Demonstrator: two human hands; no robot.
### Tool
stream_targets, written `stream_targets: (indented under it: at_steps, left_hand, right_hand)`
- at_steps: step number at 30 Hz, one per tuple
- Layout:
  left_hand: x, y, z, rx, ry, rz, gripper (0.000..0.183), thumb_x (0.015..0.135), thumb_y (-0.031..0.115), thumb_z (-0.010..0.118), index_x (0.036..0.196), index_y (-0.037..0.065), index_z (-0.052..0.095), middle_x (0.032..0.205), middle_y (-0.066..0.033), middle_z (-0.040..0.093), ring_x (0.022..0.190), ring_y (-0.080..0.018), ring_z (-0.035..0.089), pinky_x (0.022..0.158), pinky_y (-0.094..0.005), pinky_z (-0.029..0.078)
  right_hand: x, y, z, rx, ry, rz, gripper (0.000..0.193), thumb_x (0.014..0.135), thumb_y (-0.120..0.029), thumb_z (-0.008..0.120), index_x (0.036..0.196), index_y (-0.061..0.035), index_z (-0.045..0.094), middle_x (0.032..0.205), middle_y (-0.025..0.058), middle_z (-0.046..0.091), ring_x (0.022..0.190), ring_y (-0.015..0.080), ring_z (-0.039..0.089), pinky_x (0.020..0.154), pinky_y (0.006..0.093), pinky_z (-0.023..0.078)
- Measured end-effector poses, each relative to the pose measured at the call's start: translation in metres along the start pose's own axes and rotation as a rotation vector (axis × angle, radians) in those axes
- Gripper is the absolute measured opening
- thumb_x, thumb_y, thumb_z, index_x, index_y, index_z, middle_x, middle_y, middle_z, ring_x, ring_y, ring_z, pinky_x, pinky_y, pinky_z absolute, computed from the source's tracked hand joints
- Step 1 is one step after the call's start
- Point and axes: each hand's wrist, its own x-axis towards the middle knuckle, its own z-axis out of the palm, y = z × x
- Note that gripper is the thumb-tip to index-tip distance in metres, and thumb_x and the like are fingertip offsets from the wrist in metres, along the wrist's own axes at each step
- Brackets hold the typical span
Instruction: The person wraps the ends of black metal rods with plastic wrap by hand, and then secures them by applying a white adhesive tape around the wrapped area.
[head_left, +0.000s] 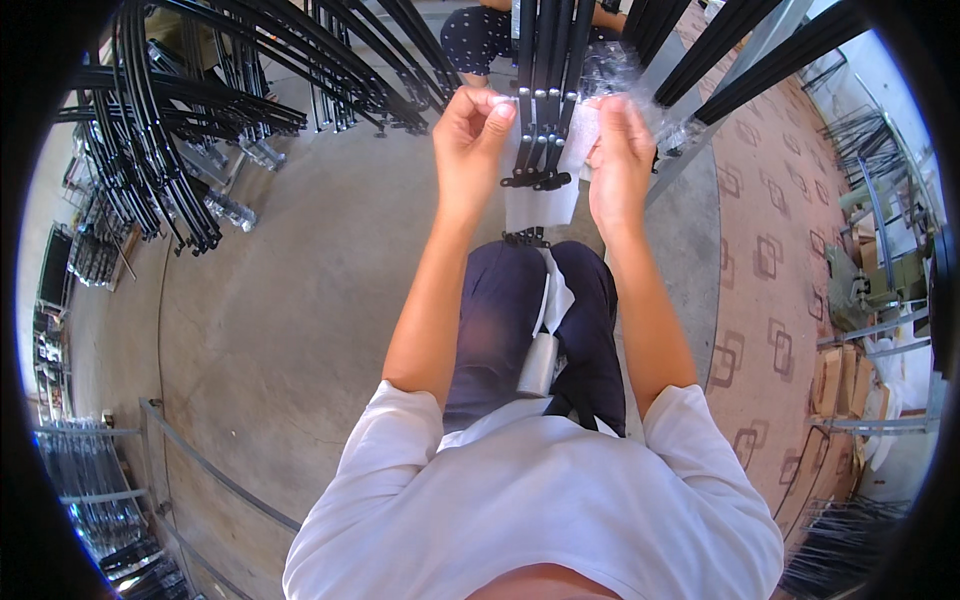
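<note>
In front of me stands a bundle of slim black metal bars (540, 110) with silver rivets and short black end pieces. A thin white sheet (545, 208), seemingly foam wrap, hangs behind and below their ends. My right hand (620, 160) pinches that sheet's right side between thumb and fingers, close to the bars. On the bars' left, my left hand (470, 140) is closed, thumb against curled fingers; whatever lies in its pinch is too small to make out. Clear plastic film (610, 70) bunches beyond my right hand. Against my lap rests a silver-grey cylinder (538, 365).
Racks of black bars (165, 150) hang at the left, and more long bars (770, 70) slant in at upper right. Another person's dotted clothing (475, 40) shows opposite. A patterned mat (765, 260) covers the right floor; a metal rail (220, 475) runs lower left.
</note>
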Motion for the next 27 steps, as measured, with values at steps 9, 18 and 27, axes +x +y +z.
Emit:
stream_targets:
  at_steps: [9, 18, 27]
  left_hand:
    - [0.029, -0.002, -0.011, -0.026, -0.184, -0.236, 0.034, 0.090, 0.034, 0.039, 0.099, 0.004, 0.052, 0.082, 0.0010, 0.053, 0.072, -0.0054, 0.051, 0.066, -0.0213, 0.043]
    - [0.015, -0.026, -0.022, 0.049, -0.330, -0.246, 0.042, 0.083, 0.042, 0.051, 0.098, 0.003, 0.057, 0.092, 0.0000, 0.056, 0.086, -0.0075, 0.046, 0.079, -0.0233, 0.035]
    - [0.006, -0.045, -0.015, 0.046, -0.344, -0.302, 0.037, 0.088, 0.030, 0.047, 0.112, 0.002, 0.049, 0.099, -0.0001, 0.055, 0.089, -0.0076, 0.050, 0.080, -0.0247, 0.038]
  right_hand:
    - [0.018, 0.022, -0.027, 0.016, 0.057, 0.221, 0.027, 0.089, -0.024, 0.045, 0.097, -0.0004, 0.054, 0.091, 0.0094, 0.058, 0.076, 0.0158, 0.058, 0.066, 0.0274, 0.048]
    - [-0.089, 0.032, -0.195, -1.217, 0.152, 0.016, 0.017, 0.085, -0.010, 0.043, 0.091, 0.0005, 0.055, 0.093, 0.0167, 0.056, 0.089, 0.0244, 0.057, 0.071, 0.0301, 0.044]
    - [-0.172, 0.037, -0.186, -0.941, -0.263, 0.839, 0.015, 0.081, -0.015, 0.050, 0.089, -0.0036, 0.057, 0.070, 0.0126, 0.059, 0.055, 0.0172, 0.057, 0.052, 0.0312, 0.045]
